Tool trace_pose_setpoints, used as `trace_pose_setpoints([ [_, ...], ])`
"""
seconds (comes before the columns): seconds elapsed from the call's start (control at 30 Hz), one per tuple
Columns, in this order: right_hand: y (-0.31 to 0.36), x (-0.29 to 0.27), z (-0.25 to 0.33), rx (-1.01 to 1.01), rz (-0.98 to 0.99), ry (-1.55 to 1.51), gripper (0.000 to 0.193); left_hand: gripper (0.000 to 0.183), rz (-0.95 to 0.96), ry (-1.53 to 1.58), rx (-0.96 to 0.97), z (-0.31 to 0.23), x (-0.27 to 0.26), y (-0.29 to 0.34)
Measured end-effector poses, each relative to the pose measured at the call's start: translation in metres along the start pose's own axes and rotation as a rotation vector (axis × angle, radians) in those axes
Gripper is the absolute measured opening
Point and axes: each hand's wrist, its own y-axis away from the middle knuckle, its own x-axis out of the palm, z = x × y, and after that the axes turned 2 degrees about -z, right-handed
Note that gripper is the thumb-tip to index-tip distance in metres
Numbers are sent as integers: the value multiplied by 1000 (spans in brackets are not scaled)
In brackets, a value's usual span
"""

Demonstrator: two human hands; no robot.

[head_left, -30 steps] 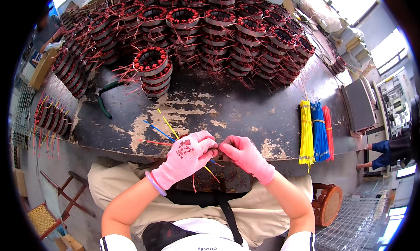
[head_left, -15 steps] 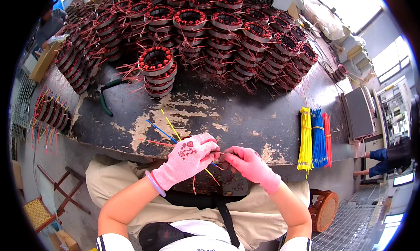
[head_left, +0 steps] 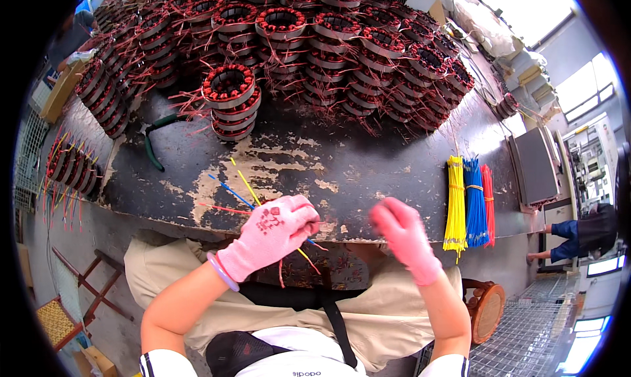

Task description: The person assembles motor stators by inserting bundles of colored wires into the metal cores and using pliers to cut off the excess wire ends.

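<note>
My left hand (head_left: 271,231), in a pink glove, is closed at the table's front edge. Out from under it, on both sides, stick a yellow wire (head_left: 242,180), a blue wire (head_left: 228,189) and a red wire (head_left: 223,209). Whatever else lies beneath that palm is hidden. My right hand (head_left: 402,229), also gloved in pink, hovers to the right, apart from the left one. Motion smears its fingers, and nothing held shows clearly. Farther off, a stack of motor stators (head_left: 229,88) with red windings stands on the table (head_left: 368,173).
Many more stator stacks (head_left: 335,32) fill the table's far side. Green-handled pliers (head_left: 152,150) lie at the left. Yellow (head_left: 455,206), blue (head_left: 475,206) and red wire bundles (head_left: 488,203) lie on the right edge. A wooden stool (head_left: 485,311) stands right of my legs.
My right hand has let go of the thin wire end beside my left hand and moved right, away from it. My left hand keeps its grip, shifted slightly left.
</note>
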Motion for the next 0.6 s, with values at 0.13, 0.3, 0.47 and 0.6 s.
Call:
trace_pose_setpoints([
  [0.13,23,9,-16,-325,-30,723,18,9,-28,-49,-7,-4,-3,-1],
  [0.3,1,46,2,-871,-279,892,40,8,-19,-92,-13,-1,-2,-1],
  [0.47,-13,58,-13,-607,-50,533,29,11,-10,-71,-6,-2,-3,-2],
  [0.6,-11,49,3,289,384,-355,19,12,-3,-66,8,-1,-2,-1],
])
